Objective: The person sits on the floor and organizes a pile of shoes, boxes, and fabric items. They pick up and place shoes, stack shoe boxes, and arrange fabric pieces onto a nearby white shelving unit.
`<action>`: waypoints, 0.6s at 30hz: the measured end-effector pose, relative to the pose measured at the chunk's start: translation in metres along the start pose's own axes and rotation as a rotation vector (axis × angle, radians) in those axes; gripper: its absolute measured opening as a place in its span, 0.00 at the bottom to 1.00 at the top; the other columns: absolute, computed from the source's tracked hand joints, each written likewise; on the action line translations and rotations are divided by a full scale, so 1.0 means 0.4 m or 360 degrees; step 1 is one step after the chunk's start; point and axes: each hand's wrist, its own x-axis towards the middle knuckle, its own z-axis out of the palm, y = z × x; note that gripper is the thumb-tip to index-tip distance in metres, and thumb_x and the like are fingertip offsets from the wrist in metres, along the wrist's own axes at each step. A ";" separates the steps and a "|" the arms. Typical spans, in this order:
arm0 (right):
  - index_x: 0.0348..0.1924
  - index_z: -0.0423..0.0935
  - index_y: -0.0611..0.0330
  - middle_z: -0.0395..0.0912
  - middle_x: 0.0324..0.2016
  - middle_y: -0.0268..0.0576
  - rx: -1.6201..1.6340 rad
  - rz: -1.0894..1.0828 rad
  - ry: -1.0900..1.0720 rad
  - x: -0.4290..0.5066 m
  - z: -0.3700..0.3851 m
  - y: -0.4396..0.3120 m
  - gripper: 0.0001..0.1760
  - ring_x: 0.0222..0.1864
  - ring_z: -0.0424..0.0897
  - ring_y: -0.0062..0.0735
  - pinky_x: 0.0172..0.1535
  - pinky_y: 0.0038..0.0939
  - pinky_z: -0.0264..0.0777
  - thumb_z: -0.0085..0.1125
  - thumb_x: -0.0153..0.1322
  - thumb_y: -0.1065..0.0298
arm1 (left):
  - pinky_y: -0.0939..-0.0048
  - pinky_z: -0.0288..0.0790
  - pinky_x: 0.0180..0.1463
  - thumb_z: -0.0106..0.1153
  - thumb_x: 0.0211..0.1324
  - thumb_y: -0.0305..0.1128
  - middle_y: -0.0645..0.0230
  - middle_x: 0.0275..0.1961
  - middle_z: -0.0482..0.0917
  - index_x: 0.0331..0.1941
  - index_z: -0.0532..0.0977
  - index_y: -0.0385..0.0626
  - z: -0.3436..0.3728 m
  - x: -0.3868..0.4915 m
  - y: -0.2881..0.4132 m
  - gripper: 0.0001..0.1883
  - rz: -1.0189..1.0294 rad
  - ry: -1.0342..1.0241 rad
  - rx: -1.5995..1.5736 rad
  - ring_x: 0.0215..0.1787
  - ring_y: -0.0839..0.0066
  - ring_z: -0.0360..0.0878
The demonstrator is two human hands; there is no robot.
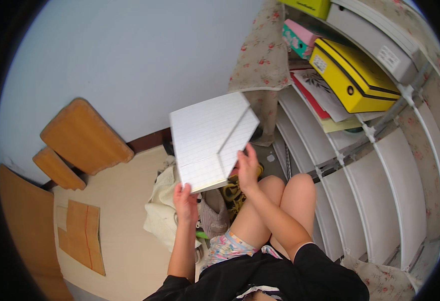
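Both of my hands hold a flat white holder or box (205,139) with faint ruled lines and a slanted grey edge, raised above the floor and tilted. My left hand (186,205) grips its near left corner, thumb on top. My right hand (248,169) grips its right side near the slanted edge. Beneath it lie a cream knitted cloth (161,205), a grey slipper (214,210) and some yellow-and-black footwear (235,197), partly hidden by the holder and my right arm.
On my right stands a shelf rack (378,188) with a floral cloth cover (263,49). It holds a yellow box (355,75), a grey box (374,37), a pink-and-green box (301,37) and papers (321,90). Wooden boards (86,135) lean on the wall; flattened cardboard (82,235) lies leftward.
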 end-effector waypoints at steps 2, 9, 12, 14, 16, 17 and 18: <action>0.65 0.57 0.69 0.77 0.48 0.48 0.0004 -0.0081 0.0205 -0.004 -0.037 -0.112 0.25 0.46 0.77 0.28 0.49 0.28 0.72 0.46 0.77 0.70 | 0.67 0.73 0.53 0.54 0.66 0.32 0.67 0.47 0.81 0.44 0.71 0.45 0.100 0.005 -0.025 0.07 -0.0103 -0.0168 -0.0074 0.47 0.75 0.79; 0.62 0.64 0.67 0.76 0.49 0.44 0.0317 -0.0577 0.0515 0.094 -0.261 -0.340 0.22 0.46 0.77 0.28 0.46 0.27 0.72 0.44 0.77 0.66 | 0.61 0.70 0.56 0.54 0.67 0.36 0.70 0.43 0.81 0.39 0.71 0.51 0.451 0.023 -0.185 0.04 -0.0356 -0.0551 -0.0169 0.48 0.73 0.79; 0.60 0.64 0.68 0.79 0.43 0.46 0.0099 -0.0625 0.0777 0.055 -0.300 -0.376 0.22 0.36 0.78 0.25 0.34 0.24 0.73 0.45 0.77 0.64 | 0.59 0.69 0.57 0.54 0.67 0.36 0.70 0.43 0.81 0.38 0.70 0.51 0.583 0.016 -0.247 0.05 -0.0389 -0.0556 -0.0161 0.48 0.72 0.79; 0.58 0.65 0.66 0.79 0.38 0.46 0.0005 -0.0603 0.0890 0.062 -0.372 -0.330 0.20 0.29 0.77 0.24 0.27 0.22 0.69 0.44 0.77 0.64 | 0.58 0.67 0.60 0.54 0.67 0.36 0.68 0.46 0.79 0.39 0.69 0.49 0.691 0.004 -0.295 0.05 -0.0420 -0.0576 -0.0119 0.51 0.70 0.77; 0.54 0.67 0.64 0.80 0.32 0.44 0.0083 -0.0603 0.0972 0.063 -0.390 -0.319 0.16 0.22 0.75 0.22 0.21 0.20 0.66 0.43 0.76 0.66 | 0.58 0.66 0.61 0.52 0.67 0.35 0.67 0.47 0.78 0.42 0.69 0.47 0.780 0.021 -0.354 0.07 -0.0427 -0.0631 -0.0157 0.51 0.70 0.75; 0.54 0.67 0.64 0.79 0.32 0.44 0.0084 -0.0633 0.0980 0.071 -0.404 -0.320 0.16 0.22 0.74 0.21 0.20 0.20 0.66 0.43 0.76 0.67 | 0.58 0.67 0.59 0.52 0.67 0.34 0.66 0.47 0.77 0.42 0.68 0.45 0.839 0.024 -0.375 0.07 -0.0446 -0.0630 -0.0091 0.51 0.69 0.75; 0.54 0.67 0.64 0.79 0.31 0.44 0.0093 -0.0661 0.0968 0.083 -0.409 -0.320 0.15 0.21 0.74 0.21 0.20 0.20 0.65 0.43 0.76 0.68 | 0.60 0.69 0.57 0.51 0.67 0.35 0.64 0.48 0.76 0.43 0.68 0.45 0.881 0.039 -0.404 0.08 -0.0470 -0.0689 -0.0098 0.52 0.68 0.75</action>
